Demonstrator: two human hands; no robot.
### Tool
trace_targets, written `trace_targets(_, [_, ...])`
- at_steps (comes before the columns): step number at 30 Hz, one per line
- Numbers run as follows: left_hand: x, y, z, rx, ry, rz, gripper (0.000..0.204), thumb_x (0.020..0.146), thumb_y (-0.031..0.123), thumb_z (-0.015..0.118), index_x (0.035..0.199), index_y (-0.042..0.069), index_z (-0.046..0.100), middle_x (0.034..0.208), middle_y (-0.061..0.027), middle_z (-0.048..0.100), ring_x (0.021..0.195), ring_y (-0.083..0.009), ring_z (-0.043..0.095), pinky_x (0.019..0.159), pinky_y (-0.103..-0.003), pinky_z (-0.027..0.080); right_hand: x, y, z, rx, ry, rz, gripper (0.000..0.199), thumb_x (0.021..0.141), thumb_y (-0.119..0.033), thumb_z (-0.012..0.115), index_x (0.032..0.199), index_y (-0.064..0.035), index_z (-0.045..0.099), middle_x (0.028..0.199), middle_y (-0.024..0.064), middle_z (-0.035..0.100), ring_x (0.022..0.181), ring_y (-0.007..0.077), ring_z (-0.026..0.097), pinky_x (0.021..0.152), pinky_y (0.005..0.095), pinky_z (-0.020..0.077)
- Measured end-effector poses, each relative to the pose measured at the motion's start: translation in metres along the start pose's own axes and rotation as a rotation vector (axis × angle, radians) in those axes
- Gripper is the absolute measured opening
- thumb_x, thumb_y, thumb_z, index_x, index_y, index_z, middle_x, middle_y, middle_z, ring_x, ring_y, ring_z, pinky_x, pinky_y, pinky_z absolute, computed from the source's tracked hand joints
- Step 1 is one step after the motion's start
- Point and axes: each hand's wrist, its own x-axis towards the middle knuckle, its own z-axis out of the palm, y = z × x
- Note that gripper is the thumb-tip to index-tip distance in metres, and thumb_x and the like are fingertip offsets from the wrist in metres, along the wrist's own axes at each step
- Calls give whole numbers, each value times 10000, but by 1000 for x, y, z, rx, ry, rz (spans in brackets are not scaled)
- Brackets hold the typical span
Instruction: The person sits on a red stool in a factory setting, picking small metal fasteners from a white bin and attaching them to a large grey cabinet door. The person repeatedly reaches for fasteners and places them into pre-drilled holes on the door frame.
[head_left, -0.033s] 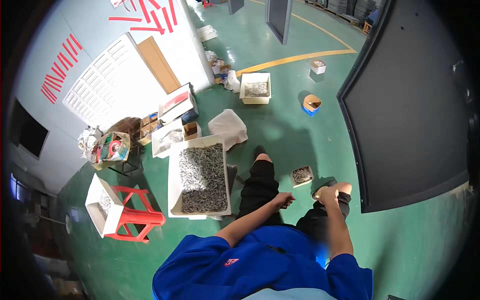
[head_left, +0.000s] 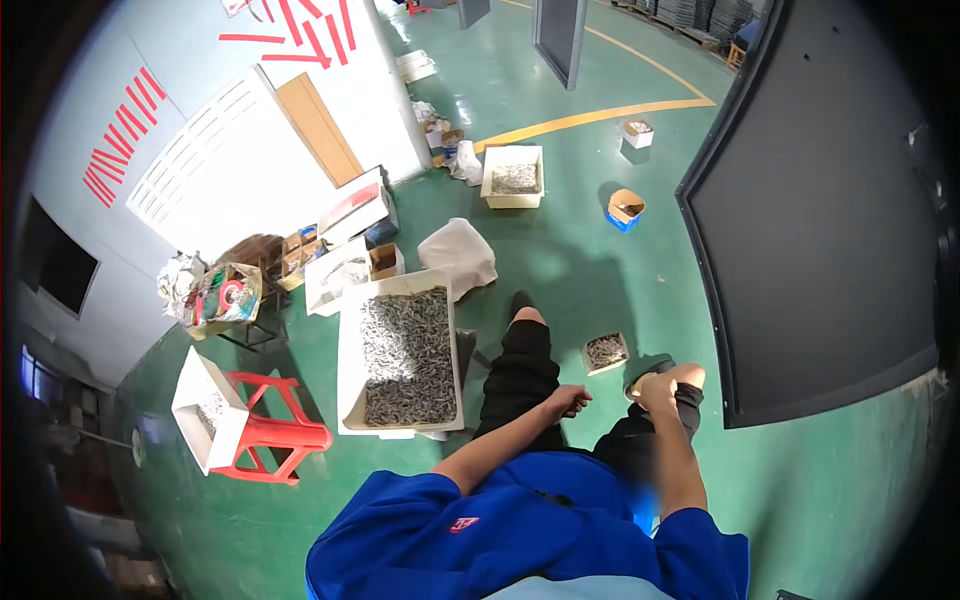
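Observation:
My left hand [head_left: 568, 401] is closed above my left thigh, its fingers curled in. Whatever it may hold is too small to make out. My right hand [head_left: 653, 391] is closed too, over my right knee, and its fingers are mostly hidden from above. On the floor between my feet sits a small open box [head_left: 605, 353] filled with small greyish-brown pieces. To my left stands a large white tub [head_left: 350, 400] heaped with small grey metal-looking pieces. Neither hand touches the box or the tub.
A red stool [head_left: 285, 434] carries a tilted white bin [head_left: 225, 437] at far left. Ahead are another white bin [head_left: 515, 200], a blue-based carton [head_left: 625, 208] and a white-covered bundle [head_left: 457, 250]. A dark panel [head_left: 820, 240] stands along my right.

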Motion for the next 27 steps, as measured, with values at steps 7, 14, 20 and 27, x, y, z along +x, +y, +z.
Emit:
trace_targets(7, [-5,6,0,-116,-19,-46,201,816,220,434,854,49,532,690,5,515,535,-70,446,443,-182,355,-16,-12,-4,-6,99,-76,188,647,-178,602,805,-80,629,814,90,621,790,217,606,613,335,467])
trace_targets(14, [-2,1,-4,-110,-58,-17,184,846,228,440,857,70,533,699,22,516,554,-63,453,463,-182,354,-24,-16,-6,85,205,-56,157,697,-172,548,796,-101,647,785,67,623,766,210,597,616,336,431])
trace_targets(20, [-2,3,-1,-30,-83,29,232,882,275,416,850,78,535,688,34,510,544,-49,441,448,-170,334,-16,-10,21,137,424,12,190,642,-150,590,796,-39,599,736,114,598,741,234,582,647,351,415])
trace_targets(27, [-10,7,2,45,-54,20,168,843,243,512,879,94,579,724,48,518,569,-40,436,487,-175,351,-24,-14,14,82,429,-1,222,646,-188,577,823,-54,588,720,93,597,732,220,578,631,338,403])
